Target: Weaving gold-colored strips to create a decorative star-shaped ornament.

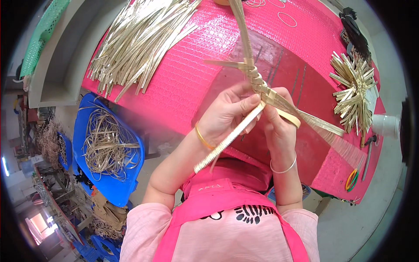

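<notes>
"Obscured?"
"My right fingertips, partly, behind the gold braid (257, 82); strip bundle (144, 43), left of braid, top cropped."
"Edges?"
"Red panel (222, 105) spreads beneath the braid, both sides."
"Fingers?"
"Left hand (224, 109): pinching braid's lower end. Right hand (281, 124): curled beside it; grip, cannot tell."

Workshop clutter is surrounding a pink-covered desk (209, 48).
On the left, a blue bin (114, 191) is standing beside the desk, holding a tangle of thin tan strips (107, 148); brown cardboard (109, 212) is lying below it in view, and green mesh (41, 43) is hanging at the upper left. Near the desk's right edge, yellow, red and green bands (348, 180) are lying close to a dark-headed tool (367, 161), a white spool (386, 126) is sitting just beyond, and a dark, unclear bundle (352, 28) is resting at the upper right.
</notes>
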{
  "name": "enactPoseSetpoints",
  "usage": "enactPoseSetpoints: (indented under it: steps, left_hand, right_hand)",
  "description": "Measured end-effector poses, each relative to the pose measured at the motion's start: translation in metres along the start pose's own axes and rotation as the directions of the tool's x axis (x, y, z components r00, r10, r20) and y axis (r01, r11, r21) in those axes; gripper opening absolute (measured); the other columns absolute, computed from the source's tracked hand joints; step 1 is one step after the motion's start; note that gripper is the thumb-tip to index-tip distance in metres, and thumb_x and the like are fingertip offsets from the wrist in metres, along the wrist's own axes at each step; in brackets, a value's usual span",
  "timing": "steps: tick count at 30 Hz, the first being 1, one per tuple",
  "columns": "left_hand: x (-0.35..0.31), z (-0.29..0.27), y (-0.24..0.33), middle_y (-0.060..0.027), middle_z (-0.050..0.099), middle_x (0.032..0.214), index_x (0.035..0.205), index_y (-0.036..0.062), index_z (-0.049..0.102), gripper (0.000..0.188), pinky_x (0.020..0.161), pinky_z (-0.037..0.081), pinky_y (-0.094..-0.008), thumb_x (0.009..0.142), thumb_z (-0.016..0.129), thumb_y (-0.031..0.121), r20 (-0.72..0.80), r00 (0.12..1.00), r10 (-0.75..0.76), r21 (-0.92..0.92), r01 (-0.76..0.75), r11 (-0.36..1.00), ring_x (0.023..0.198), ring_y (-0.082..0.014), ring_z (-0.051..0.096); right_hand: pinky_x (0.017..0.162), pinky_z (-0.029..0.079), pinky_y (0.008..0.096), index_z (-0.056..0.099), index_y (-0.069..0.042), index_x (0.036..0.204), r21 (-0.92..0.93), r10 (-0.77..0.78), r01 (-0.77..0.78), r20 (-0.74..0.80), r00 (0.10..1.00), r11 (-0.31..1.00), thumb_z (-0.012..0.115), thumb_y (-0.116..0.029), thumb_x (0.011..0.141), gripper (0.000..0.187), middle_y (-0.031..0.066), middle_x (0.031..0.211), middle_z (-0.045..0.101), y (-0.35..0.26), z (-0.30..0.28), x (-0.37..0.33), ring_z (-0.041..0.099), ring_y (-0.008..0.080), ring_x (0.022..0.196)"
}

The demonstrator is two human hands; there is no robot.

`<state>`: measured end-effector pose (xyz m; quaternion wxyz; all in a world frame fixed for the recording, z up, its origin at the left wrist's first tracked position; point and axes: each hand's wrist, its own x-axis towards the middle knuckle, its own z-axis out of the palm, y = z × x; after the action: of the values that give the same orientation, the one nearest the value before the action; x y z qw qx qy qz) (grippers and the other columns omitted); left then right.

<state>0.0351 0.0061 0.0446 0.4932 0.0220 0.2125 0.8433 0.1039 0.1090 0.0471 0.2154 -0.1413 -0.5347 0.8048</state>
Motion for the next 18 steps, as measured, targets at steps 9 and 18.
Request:
enactPoseSetpoints:
  steps: [9, 18]
  left_hand:
    - [-0.011, 0.005, 0.002, -0.0054, 0.058, 0.084, 0.092, -0.0039, 0.054, 0.02, 0.069, 0.043, -0.0201, 0.076, 0.057, 0.007, -0.167, 0.916, 0.364, 0.595, -0.201, 0.778, 0.077, -0.0099, 0.053]
    - [-0.012, -0.006, -0.01, -0.0079, 0.058, 0.092, 0.098, -0.0031, 0.055, 0.024, 0.072, 0.043, -0.0231, 0.077, 0.056, 0.007, -0.162, 0.91, 0.382, 0.596, -0.218, 0.773, 0.082, -0.0118, 0.054]
  right_hand:
    - [0.061, 0.038, 0.0163, 0.048, -0.003, 0.082, -0.016, 0.108, -0.107, 0.137, 0.985, 0.994, 0.058, -0.006, 0.075, 0.012, -0.0016, 0.074, 0.05, 0.005, -0.007, 0.01, 0.047, 0.0035, 0.068]
    - [0.074, 0.033, 0.027, 0.051, -0.005, 0.072, -0.609, -0.248, 0.261, 0.108, 0.963, 0.749, 0.059, -0.012, 0.074, 0.011, 0.0002, 0.067, 0.049, 0.012, -0.012, 0.008, 0.046, 0.0129, 0.068]
